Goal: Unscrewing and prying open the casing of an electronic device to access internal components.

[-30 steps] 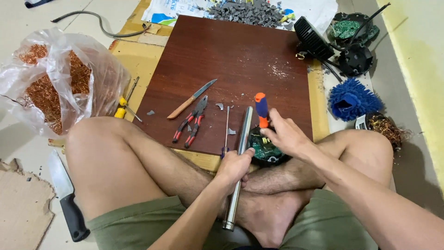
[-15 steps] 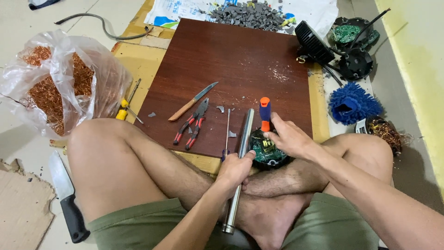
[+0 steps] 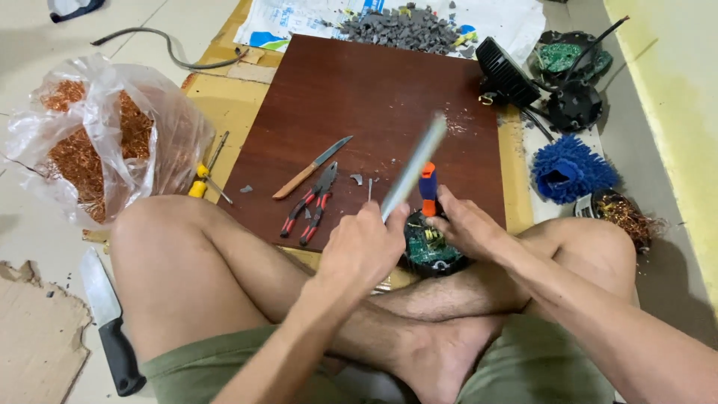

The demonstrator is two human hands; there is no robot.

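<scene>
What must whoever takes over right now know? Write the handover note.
Left hand: fingers shut on a metal rod, held up over the board and motion-blurred.
Right hand: holds the orange tool upright, tip on the circuit board by the shins.
Nearby: pliers and a small knife on the brown board; bag of copper wire to the left.
Done: grey chips are piled at the far edge.
Left: the circuit board sits in its black housing, seemingly not yet pried out.
</scene>
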